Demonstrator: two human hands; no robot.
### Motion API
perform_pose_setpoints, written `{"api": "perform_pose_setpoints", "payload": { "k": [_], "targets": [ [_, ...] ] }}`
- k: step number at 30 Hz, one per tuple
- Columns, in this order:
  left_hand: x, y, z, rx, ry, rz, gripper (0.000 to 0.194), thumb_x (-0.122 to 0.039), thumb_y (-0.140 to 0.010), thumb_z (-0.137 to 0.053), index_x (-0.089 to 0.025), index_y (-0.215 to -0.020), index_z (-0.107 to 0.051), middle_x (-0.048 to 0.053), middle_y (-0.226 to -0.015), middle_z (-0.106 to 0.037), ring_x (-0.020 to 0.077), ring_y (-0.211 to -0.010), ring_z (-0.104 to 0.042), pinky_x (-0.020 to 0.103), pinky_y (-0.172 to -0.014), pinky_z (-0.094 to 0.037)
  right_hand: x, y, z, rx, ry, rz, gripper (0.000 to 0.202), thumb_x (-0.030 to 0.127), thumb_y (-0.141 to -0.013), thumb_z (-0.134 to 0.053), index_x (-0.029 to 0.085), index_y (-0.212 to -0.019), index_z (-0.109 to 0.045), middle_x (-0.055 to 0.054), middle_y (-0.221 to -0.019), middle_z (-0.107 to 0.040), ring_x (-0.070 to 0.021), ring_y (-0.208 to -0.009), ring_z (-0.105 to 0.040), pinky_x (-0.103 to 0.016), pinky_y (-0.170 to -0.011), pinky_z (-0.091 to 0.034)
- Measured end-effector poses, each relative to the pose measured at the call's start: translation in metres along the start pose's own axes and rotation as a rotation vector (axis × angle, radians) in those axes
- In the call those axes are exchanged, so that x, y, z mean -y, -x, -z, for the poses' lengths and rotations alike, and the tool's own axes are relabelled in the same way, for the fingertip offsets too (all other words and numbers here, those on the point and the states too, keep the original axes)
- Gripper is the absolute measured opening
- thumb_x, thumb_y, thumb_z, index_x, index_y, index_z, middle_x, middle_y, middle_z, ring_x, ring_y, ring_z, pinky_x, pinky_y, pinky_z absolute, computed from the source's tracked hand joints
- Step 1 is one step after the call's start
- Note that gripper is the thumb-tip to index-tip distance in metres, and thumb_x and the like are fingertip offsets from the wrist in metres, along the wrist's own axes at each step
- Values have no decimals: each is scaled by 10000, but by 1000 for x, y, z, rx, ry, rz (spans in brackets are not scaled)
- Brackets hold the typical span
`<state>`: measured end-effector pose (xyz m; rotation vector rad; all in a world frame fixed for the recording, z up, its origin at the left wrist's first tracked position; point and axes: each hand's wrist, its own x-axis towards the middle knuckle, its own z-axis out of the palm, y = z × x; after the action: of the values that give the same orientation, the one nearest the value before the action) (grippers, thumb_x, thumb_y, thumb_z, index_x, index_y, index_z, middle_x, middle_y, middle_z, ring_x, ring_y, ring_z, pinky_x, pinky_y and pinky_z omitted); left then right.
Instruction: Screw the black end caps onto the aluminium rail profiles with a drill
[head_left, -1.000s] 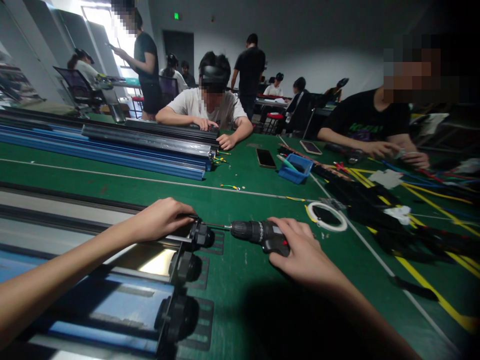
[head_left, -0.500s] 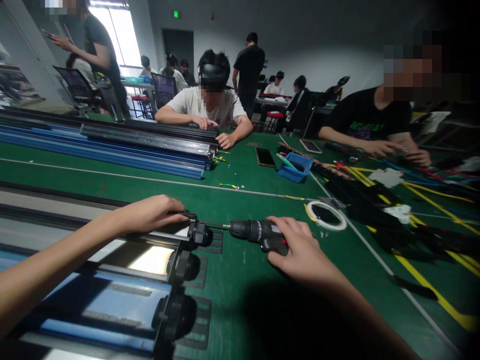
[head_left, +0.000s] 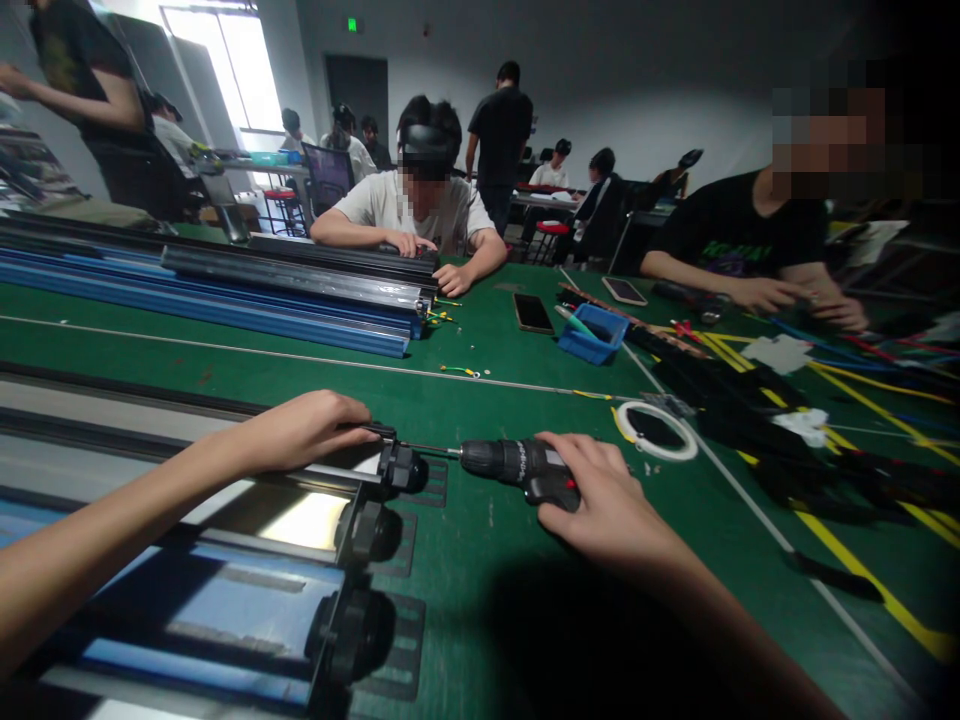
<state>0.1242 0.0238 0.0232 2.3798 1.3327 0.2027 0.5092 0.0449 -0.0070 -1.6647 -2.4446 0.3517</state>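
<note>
My right hand (head_left: 592,485) is wrapped round a black power drill (head_left: 517,465) lying level above the table. Its long thin bit (head_left: 431,449) points left and meets the end of a long metal profile (head_left: 341,462), beside a black cable gland (head_left: 405,468). My left hand (head_left: 326,425) is closed over the top of that profile near its end, thumb and fingers pressed on its edges. The bit's tip is hard to make out against the end cap. Nearer to me lie more profiles with glands (head_left: 375,530) and slotted black brackets (head_left: 401,640).
Across the green table (head_left: 465,560) lies a stack of blue and black profiles (head_left: 300,290). A blue bin (head_left: 594,335), a phone (head_left: 533,312) and a white ring-shaped coil (head_left: 679,432) lie to the right. Co-workers sit opposite (head_left: 420,200) and at right (head_left: 742,235).
Both my hands and the drill stay almost in place, the bit still against the profile's end. At the back left, a standing person has moved further left.
</note>
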Motion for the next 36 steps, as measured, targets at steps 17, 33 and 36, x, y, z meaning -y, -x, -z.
{"api": "perform_pose_setpoints", "payload": {
  "k": [17, 33, 36],
  "targets": [
    [2, -1, -4, -32, -9, -6, 451, -507, -1052, -395, -171, -819, -586, 26, -761, -596, 149, -680, -521, 269, -650, -328, 0, 0, 0, 2, 17, 1, 678, 338, -735, -603, 271, -1399, -485, -92, -1372, -517, -332, -1237, -431, -474, -979, -411],
    [-1, -2, -3, -52, -40, -9, 465, -520, -1049, -388, -170, -816, -588, 35, -755, -594, 161, -684, -539, 269, -651, -334, 2, 0, 0, -20, 20, 17, 666, 318, -736, -621, 262, -1387, -496, -106, -1349, -528, -336, -1215, -450, -473, -957, -424],
    [-2, -2, -3, -53, -36, -13, 461, -514, -1050, -392, -170, -800, -572, 29, -749, -587, 154, -675, -528, 263, -644, -330, 0, 0, 0, -7, 24, 18, 670, 334, -735, -623, 257, -1389, -497, -107, -1351, -523, -335, -1219, -445, -475, -961, -425]
  ]
}}
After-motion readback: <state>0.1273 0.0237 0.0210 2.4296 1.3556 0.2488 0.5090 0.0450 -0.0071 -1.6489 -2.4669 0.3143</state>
